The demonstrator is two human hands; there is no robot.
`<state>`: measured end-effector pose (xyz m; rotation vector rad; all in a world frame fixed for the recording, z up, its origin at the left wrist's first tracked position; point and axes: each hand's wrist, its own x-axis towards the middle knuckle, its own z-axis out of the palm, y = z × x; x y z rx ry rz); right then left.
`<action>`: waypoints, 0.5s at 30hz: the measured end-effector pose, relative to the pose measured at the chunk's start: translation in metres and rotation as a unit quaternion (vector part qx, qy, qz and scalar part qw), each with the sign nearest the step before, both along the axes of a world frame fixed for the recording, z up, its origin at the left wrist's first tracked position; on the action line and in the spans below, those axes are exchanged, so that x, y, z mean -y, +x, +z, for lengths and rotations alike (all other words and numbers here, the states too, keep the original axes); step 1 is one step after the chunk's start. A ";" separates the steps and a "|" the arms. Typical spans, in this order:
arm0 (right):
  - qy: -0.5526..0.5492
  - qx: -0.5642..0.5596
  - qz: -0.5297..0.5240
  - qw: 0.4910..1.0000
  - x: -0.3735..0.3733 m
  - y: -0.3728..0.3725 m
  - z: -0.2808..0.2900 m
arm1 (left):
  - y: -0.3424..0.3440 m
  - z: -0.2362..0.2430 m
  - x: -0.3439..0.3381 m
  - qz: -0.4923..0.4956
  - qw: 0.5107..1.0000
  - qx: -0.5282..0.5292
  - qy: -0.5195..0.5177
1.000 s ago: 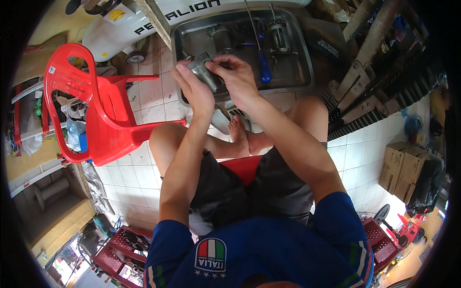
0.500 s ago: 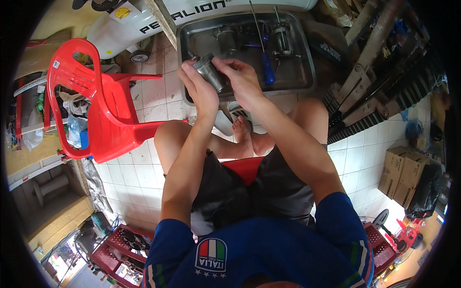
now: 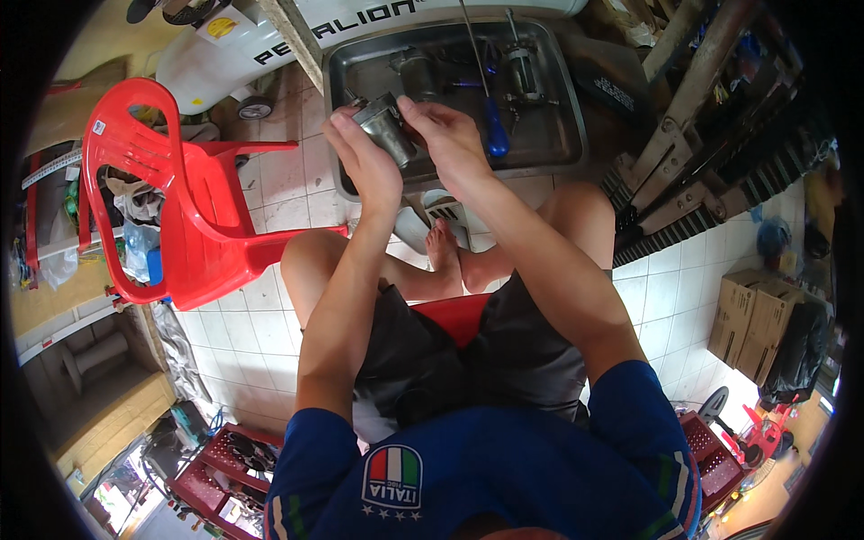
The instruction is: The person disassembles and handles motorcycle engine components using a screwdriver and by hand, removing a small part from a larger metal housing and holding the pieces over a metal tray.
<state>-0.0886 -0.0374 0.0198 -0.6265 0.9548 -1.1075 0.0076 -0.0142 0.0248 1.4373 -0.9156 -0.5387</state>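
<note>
Over the near left part of a metal tray (image 3: 346, 173), I hold a grey metal cylinder (image 3: 387, 133) with a wider flanged end, tilted. My left hand (image 3: 371, 166) is wrapped round its left and lower side, thumb up along the flange. My right hand (image 3: 447, 142) closes on it from the right, with the thumb at the flange's upper edge; its other fingers are partly hidden. Within the tray lie a second metal cylinder (image 3: 418, 72), a blue-handled screwdriver (image 3: 496, 130) and a metal assembly with a rod (image 3: 522, 72).
A red plastic chair (image 3: 209, 211) stands at the left. Behind the tray lies a long white tank-like body (image 3: 360, 25). Metal bars (image 3: 670, 139) lean at the right, with cardboard boxes (image 3: 747, 319) beyond them on the tiled floor (image 3: 247, 346).
The whole view has shifted slightly, so the surroundings sit a little further left. Both hands keep hold of the metal cylinder, its tilt nearly the same.
</note>
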 end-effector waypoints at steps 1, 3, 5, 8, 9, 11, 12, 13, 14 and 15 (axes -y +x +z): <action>-0.014 -0.028 0.000 1.000 -0.001 0.000 0.001 | 0.000 0.000 0.000 0.006 1.000 0.003 -0.002; -0.043 -0.083 0.001 0.996 -0.003 0.001 0.002 | 0.000 -0.001 -0.001 0.009 1.000 0.000 0.001; -0.056 -0.072 0.005 0.996 -0.004 0.003 -0.002 | -0.001 0.000 -0.002 0.012 1.000 -0.002 0.005; -0.050 -0.061 0.007 0.997 -0.005 0.005 -0.003 | -0.002 0.003 -0.005 0.015 1.000 -0.006 0.011; -0.044 -0.058 0.006 0.997 -0.005 0.006 -0.002 | -0.002 0.003 -0.005 0.012 1.000 -0.007 0.012; -0.028 -0.020 0.004 0.999 -0.005 0.005 0.000 | -0.001 0.002 -0.004 0.008 1.000 -0.003 0.011; -0.021 -0.001 0.002 1.000 -0.004 0.004 0.001 | 0.000 0.001 -0.003 0.005 1.000 0.003 0.010; -0.021 -0.012 0.004 1.000 -0.004 0.004 0.000 | 0.001 0.000 -0.003 0.002 1.000 0.009 0.011; -0.020 -0.023 0.005 1.000 -0.004 0.004 0.000 | 0.002 0.000 -0.003 0.004 1.000 0.010 0.011; -0.020 -0.034 0.007 0.999 -0.004 0.004 -0.001 | 0.003 0.000 -0.002 0.006 1.000 0.011 0.010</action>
